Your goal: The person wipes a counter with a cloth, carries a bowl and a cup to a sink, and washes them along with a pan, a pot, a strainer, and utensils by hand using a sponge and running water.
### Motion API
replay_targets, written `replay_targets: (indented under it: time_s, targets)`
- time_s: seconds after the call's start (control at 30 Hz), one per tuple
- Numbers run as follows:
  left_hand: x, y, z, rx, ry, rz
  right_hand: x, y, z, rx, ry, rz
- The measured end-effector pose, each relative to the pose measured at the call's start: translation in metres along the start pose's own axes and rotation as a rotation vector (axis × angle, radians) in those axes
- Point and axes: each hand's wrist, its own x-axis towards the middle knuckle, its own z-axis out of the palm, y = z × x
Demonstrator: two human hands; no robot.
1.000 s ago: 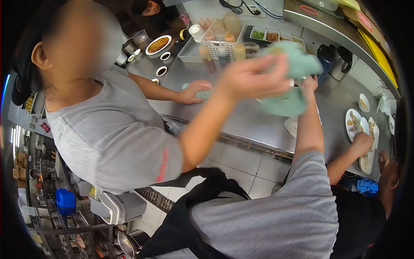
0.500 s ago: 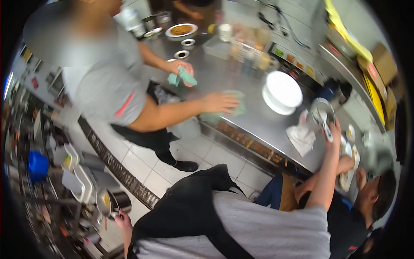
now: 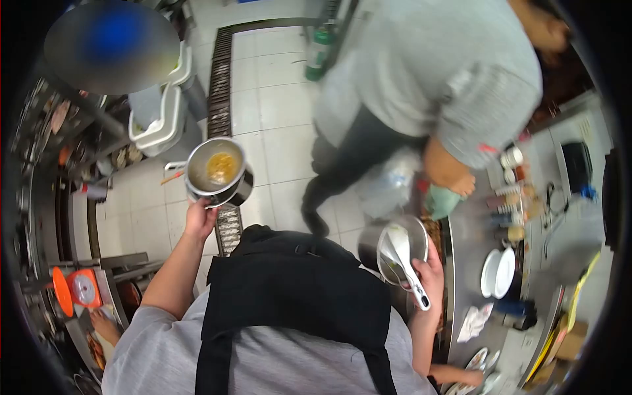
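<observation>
My left hand (image 3: 200,218) is closed on the handle of a metal pot (image 3: 227,187), which has yellowish food (image 3: 222,168) at its bottom. On the right, my right hand (image 3: 429,270) is wrapped round the side of a metal container (image 3: 372,247). A white ladle or spoon (image 3: 399,245) leans in that container, its handle lying across the rim near my right fingers. The two vessels are held apart, on either side of my black apron.
A co-worker in a grey shirt (image 3: 421,79) stands ahead at the right, a hand on a green cloth (image 3: 441,201). White bowls (image 3: 498,272) and a white cloth (image 3: 474,322) lie on the steel counter (image 3: 461,243). White bins (image 3: 161,125) stand at the left. An orange scale (image 3: 84,288) sits lower left.
The view has turned towards the aisle. Both vessels are now in front of my body, and the container in my right hand is away from the counter. The co-worker appears farther right.
</observation>
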Motion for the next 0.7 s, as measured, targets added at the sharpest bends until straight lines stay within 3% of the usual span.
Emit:
replay_targets:
  time_s: [0.2,0.3,0.57,0.7]
  targets:
    - [-0.013,0.076,0.017,0.039,-0.073,0.081,0.102,-0.009,0.216,-0.079,-0.354,-0.084]
    - [-0.012,0.108,0.017,0.056,-0.040,0.108,0.139,-0.019,0.306,-0.090,-0.556,-0.025]
    - [0.033,0.182,0.014,0.049,0.140,0.156,0.245,-0.009,0.494,0.143,-0.652,0.112]
    - [0.078,0.228,0.023,-0.070,0.243,0.189,0.313,-0.020,0.566,0.040,-0.801,0.130]
